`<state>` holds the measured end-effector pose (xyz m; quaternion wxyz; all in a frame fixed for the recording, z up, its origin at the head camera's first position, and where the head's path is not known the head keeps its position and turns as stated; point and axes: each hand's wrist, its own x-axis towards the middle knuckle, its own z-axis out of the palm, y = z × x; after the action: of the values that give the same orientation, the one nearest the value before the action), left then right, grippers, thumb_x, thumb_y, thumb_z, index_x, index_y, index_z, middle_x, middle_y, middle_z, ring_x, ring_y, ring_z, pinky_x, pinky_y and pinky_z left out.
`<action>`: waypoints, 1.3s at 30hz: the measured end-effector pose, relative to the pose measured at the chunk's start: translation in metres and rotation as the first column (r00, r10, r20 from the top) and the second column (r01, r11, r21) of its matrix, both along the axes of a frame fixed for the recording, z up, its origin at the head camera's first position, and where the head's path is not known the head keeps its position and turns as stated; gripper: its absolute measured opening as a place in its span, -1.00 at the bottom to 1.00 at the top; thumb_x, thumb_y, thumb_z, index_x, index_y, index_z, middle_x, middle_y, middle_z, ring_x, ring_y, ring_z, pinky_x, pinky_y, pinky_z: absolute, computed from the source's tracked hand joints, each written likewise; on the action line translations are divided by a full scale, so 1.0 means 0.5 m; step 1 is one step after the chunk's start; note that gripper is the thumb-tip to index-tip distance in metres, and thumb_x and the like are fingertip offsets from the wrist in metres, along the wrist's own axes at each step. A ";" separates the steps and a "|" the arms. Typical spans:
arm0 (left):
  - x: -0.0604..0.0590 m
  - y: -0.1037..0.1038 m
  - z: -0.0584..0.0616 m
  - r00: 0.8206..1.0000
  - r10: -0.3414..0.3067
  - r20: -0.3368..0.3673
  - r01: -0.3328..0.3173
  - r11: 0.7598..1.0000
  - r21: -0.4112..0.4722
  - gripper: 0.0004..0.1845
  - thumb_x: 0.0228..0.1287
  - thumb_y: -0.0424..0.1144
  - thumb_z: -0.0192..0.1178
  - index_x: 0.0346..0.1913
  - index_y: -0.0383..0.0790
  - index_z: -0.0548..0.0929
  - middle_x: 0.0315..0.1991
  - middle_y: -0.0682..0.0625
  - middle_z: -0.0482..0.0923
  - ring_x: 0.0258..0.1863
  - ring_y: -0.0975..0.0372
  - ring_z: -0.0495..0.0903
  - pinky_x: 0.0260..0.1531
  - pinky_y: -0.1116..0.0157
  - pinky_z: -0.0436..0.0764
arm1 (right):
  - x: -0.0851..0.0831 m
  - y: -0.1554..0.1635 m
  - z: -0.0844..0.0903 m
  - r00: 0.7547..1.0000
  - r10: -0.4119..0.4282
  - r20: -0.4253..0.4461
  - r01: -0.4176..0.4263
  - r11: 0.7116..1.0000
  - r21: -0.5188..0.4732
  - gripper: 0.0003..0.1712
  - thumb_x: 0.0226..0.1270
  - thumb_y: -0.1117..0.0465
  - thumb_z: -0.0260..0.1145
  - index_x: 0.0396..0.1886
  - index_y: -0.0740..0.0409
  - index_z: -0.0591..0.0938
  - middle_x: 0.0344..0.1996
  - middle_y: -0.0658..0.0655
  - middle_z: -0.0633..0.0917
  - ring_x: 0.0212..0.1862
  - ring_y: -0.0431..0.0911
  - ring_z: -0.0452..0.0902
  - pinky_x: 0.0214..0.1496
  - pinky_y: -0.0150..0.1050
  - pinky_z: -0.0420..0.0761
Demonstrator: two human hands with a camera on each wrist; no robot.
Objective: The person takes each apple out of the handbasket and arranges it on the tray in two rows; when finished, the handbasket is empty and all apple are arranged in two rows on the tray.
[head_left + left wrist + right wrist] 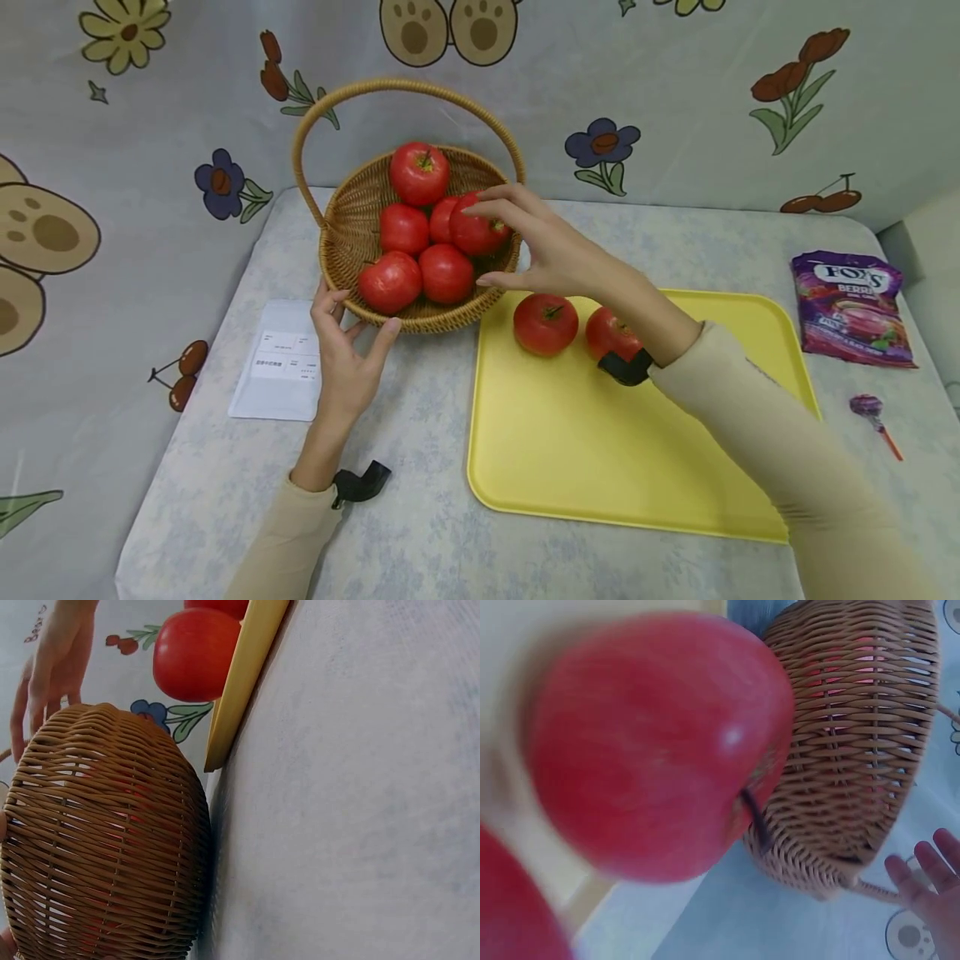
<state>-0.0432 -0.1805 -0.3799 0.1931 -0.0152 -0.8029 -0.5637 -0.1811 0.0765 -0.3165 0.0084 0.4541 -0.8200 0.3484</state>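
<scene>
A wicker basket [337, 242] with a tall handle holds several red apples [420, 173]. At its near left rim, my left hand [348, 367] holds the basket, fingers and thumb spread along the edge; the left wrist view shows the basket's woven side [112, 840]. Over the right rim, my right hand [555, 250] is beside an apple [476, 233] inside, its fingers apart and loosely bent. Those fingers hang unclosed above the rim in the left wrist view. Two more apples lie on a yellow tray [570, 450]; one apple [660, 750] looms large in the right wrist view.
The tray lies right of the basket, under my right forearm. Farther right are a purple candy bag [855, 308] and a lollipop [868, 407]. A white labelled packet [277, 367] lies left of my left hand. A patterned cloth [675, 100] hangs behind the table.
</scene>
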 end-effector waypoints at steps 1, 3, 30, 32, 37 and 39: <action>0.000 -0.001 0.000 1.000 0.000 -0.001 0.000 1.000 0.001 -0.33 0.24 -0.43 0.26 0.23 -0.58 0.07 0.53 -0.39 -0.32 0.51 -0.16 -0.01 0.17 -0.03 0.43 | -0.007 -0.012 0.000 1.000 0.000 0.002 0.000 1.000 0.014 -0.20 0.09 0.01 0.53 0.32 0.06 0.44 0.31 0.14 0.36 0.37 -0.04 0.23 0.32 -0.08 0.41; 0.001 -0.001 0.000 1.000 0.001 -0.003 -0.001 1.000 0.003 -0.33 0.24 -0.44 0.26 0.23 -0.59 0.07 0.52 -0.40 -0.32 0.51 -0.16 -0.01 0.17 -0.04 0.42 | -0.021 -0.034 0.001 1.000 0.004 0.016 -0.004 0.999 0.043 -0.20 0.09 -0.01 0.53 0.32 0.03 0.43 0.31 0.12 0.36 0.36 -0.04 0.24 0.32 -0.09 0.41; 0.000 0.000 0.000 0.999 -0.013 -0.031 0.013 1.000 -0.010 -0.33 0.21 -0.46 0.29 0.20 -0.57 0.09 0.52 -0.41 -0.31 0.51 -0.17 -0.02 0.18 -0.15 0.41 | -0.081 -0.095 -0.022 0.996 -0.083 0.015 0.071 0.920 0.385 -0.17 0.10 0.30 0.51 0.36 0.06 0.35 0.35 0.32 0.27 0.37 0.24 0.18 0.31 0.12 0.39; 0.000 0.000 -0.001 1.000 -0.010 -0.025 0.010 1.000 -0.006 -0.33 0.22 -0.46 0.28 0.21 -0.57 0.09 0.52 -0.41 -0.32 0.52 -0.16 -0.02 0.18 -0.14 0.41 | -0.082 -0.095 -0.022 0.996 -0.084 0.007 0.075 0.926 0.370 -0.18 0.08 0.28 0.53 0.34 0.09 0.36 0.31 0.30 0.32 0.35 0.21 0.21 0.31 0.09 0.39; 0.000 -0.001 -0.001 1.000 -0.006 -0.010 0.006 1.000 0.005 -0.35 0.24 -0.45 0.27 0.21 -0.53 0.09 0.52 -0.41 -0.34 0.52 -0.15 -0.02 0.20 -0.13 0.40 | -0.084 -0.092 -0.017 0.998 -0.061 -0.002 0.058 0.945 0.322 -0.21 0.04 0.21 0.57 0.26 0.11 0.40 0.25 0.24 0.40 0.33 0.14 0.27 0.33 0.06 0.38; 0.000 -0.002 -0.001 1.000 -0.007 -0.010 0.007 1.000 0.004 -0.36 0.24 -0.45 0.27 0.21 -0.53 0.09 0.52 -0.41 -0.34 0.52 -0.15 -0.02 0.20 -0.14 0.39 | -0.084 -0.090 -0.016 0.999 -0.050 -0.004 0.049 0.951 0.306 -0.24 0.02 0.20 0.58 0.22 0.11 0.42 0.24 0.22 0.41 0.31 0.13 0.29 0.32 0.06 0.38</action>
<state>-0.0434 -0.1815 -0.3802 0.1951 -0.0202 -0.8007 -0.5660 -0.2230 0.0316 -0.3247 -0.0550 0.4284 -0.8752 0.2179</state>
